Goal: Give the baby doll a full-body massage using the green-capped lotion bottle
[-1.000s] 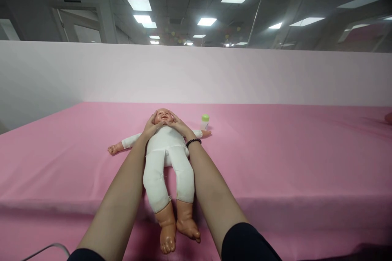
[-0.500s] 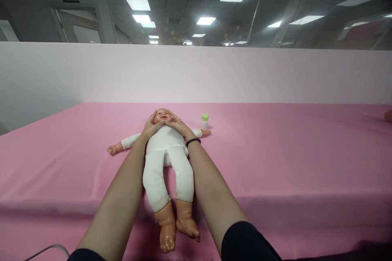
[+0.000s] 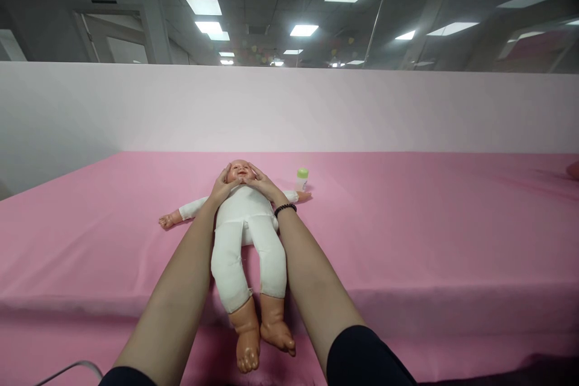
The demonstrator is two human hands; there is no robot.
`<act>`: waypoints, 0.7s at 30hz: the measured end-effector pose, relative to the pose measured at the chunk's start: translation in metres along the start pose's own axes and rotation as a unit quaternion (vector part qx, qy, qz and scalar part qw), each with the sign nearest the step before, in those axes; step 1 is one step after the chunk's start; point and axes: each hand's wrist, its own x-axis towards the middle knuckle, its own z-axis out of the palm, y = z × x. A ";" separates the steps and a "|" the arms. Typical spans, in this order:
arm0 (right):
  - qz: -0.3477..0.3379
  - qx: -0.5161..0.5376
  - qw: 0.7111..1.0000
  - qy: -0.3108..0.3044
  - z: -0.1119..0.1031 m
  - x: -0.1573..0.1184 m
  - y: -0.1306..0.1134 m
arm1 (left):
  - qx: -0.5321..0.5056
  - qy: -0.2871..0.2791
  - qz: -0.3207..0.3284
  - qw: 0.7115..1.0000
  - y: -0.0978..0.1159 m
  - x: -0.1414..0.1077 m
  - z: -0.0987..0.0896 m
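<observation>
A baby doll (image 3: 245, 208) with a white cloth body lies on its back, feet toward me and arms spread out to both sides. My left hand (image 3: 221, 187) cups one side of its head, thumb near the chin. On the other side of the head, my right hand (image 3: 266, 187) is placed the same way, with a dark beaded bracelet at the wrist. The doll's face shows between my hands; the back of its head and parts of its upper arms are hidden. Beside its outstretched arm stands a small bottle (image 3: 302, 181) with a green cap.
A pink sheet (image 3: 407, 229) covers the surface and hangs over its front edge, where the doll's feet lie. A white low wall (image 3: 289, 108) runs along the back, with glass above it. A grey cable (image 3: 81, 364) curves at the lower left.
</observation>
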 end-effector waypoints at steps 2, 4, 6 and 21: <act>-0.001 -0.005 1.000 0.004 0.000 0.000 0.000 | 0.002 0.001 -0.004 1.000 0.000 0.000 0.000; -0.002 -0.009 1.000 0.005 0.000 0.000 -0.001 | 0.002 0.001 -0.008 1.000 0.000 0.001 0.000; -0.001 -0.012 1.000 0.004 0.001 0.000 -0.002 | 0.003 0.003 -0.010 1.000 0.001 0.003 0.000; -0.009 -0.017 1.000 0.000 0.001 0.000 -0.002 | 0.000 -0.001 -0.011 1.000 0.002 0.000 0.000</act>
